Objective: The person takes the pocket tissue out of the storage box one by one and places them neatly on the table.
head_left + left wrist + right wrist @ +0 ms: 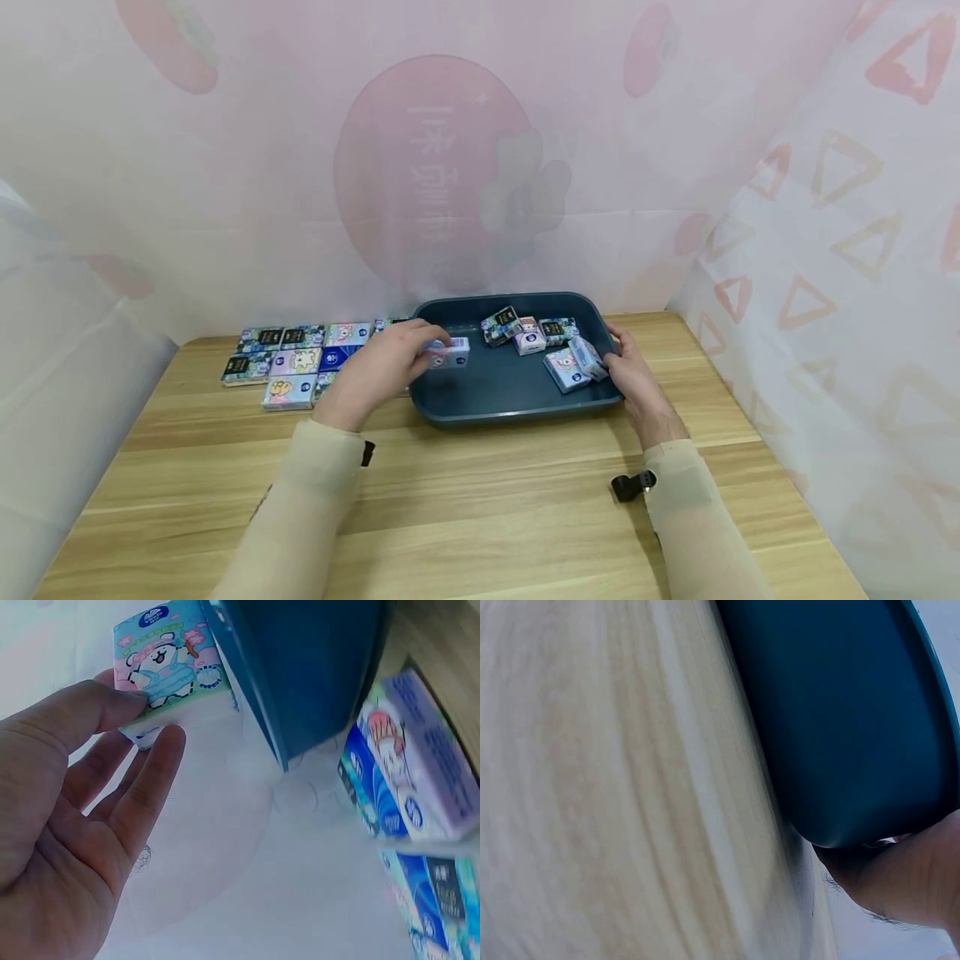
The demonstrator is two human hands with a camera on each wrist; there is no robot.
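A dark teal plastic tray (pixel 495 400) stands on the table. My left hand (pixel 386 362) pinches a small tissue pack (pixel 450 353) between thumb and fingers, over the tray's left end. In the left wrist view this tissue pack (pixel 169 664) shows a white cartoon animal on light blue, and it overlaps the rim of the tray (pixel 259 705). My right hand (pixel 636 375) grips the right end of the tray. Several tissue packs lie inside on the right side, among them a white-and-blue tissue pack (pixel 566 371) and one leaning tissue pack (pixel 588 358) close to the right thumb.
Left of the tray, several tissue packs (pixel 296 361) lie in rows on the wooden table (pixel 480 500), some stacked and partly hidden by my left hand. A printed cloth backdrop (pixel 300 250) rises behind the table, and a triangle-patterned cloth (pixel 825 375) hangs on the right.
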